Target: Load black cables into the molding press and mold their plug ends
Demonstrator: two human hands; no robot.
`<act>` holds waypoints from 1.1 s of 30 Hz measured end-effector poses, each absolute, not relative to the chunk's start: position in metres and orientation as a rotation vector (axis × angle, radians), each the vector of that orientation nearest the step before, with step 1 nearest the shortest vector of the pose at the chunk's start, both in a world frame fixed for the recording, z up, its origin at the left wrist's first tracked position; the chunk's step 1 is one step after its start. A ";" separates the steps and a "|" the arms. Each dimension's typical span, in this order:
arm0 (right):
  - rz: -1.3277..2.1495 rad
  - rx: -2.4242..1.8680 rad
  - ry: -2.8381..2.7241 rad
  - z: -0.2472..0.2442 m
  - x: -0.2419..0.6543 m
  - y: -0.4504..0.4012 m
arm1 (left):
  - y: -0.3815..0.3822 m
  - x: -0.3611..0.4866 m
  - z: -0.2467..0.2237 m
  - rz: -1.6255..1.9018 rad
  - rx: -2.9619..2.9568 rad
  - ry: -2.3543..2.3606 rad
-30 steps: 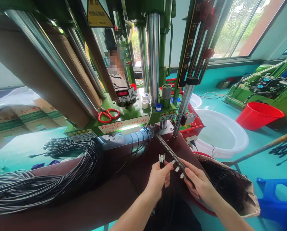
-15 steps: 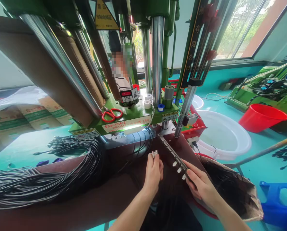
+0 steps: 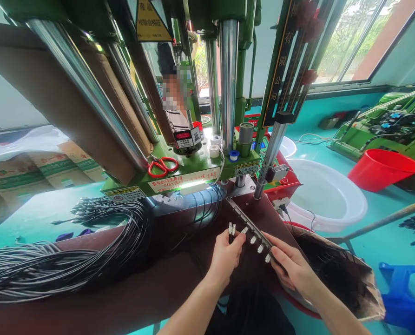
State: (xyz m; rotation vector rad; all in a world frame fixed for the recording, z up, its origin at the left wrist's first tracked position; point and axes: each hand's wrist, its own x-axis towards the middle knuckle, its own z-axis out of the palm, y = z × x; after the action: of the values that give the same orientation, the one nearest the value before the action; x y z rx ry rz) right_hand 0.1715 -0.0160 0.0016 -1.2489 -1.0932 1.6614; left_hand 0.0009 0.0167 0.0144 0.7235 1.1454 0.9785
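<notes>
My left hand (image 3: 226,256) is closed around a few small metal-tipped cable plugs (image 3: 232,229), their shiny ends sticking up past the fingers. The left thumb is at another metal plug (image 3: 244,230) by the edge of a narrow metal bar (image 3: 240,212); whether that plug sits in the bar or in the fingers I cannot tell. Along the bar's near part, several silver plug ends (image 3: 260,248) poke out. My right hand (image 3: 294,265) grips the bar's near end, which slants over the brown tabletop (image 3: 249,200).
A green press (image 3: 200,170) with steel columns stands ahead, red-handled scissors (image 3: 163,167) on its ledge. Bundled black cables (image 3: 123,251) lie to the left. A bag of dark cables (image 3: 332,270) and a white tub (image 3: 332,195) are at right.
My left hand has moved right, up to the bar, and its thumb now meets a plug there. The held plugs show more upright. My right hand stays on the bar.
</notes>
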 end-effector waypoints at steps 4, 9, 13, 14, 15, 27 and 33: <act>1.666 -1.230 -1.130 0.002 0.172 -0.017 | 0.016 0.000 0.013 0.976 0.718 1.123; 1.660 -1.178 -1.180 0.002 0.169 -0.017 | 0.016 0.000 0.011 0.989 0.727 1.132; 1.639 -1.157 -1.227 0.002 0.167 -0.017 | 0.015 -0.001 0.011 0.994 0.777 1.148; 1.639 -1.160 -1.213 0.003 0.167 -0.017 | 0.014 -0.002 0.011 0.987 0.800 1.148; 1.643 -1.164 -1.191 0.003 0.167 -0.017 | 0.013 -0.003 0.011 0.984 0.830 1.152; 1.738 -1.236 -1.086 0.007 0.173 -0.016 | 0.016 -0.007 0.005 1.221 0.843 1.264; 1.781 -1.224 -1.139 0.008 0.173 -0.014 | 0.021 -0.007 0.002 1.256 0.930 1.297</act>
State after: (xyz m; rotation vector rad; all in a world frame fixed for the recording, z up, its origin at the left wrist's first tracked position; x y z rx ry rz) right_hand 0.1730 -0.0143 0.0081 -1.2236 -1.1395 1.7811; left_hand -0.0067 0.0213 0.0022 0.9303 1.2975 1.2555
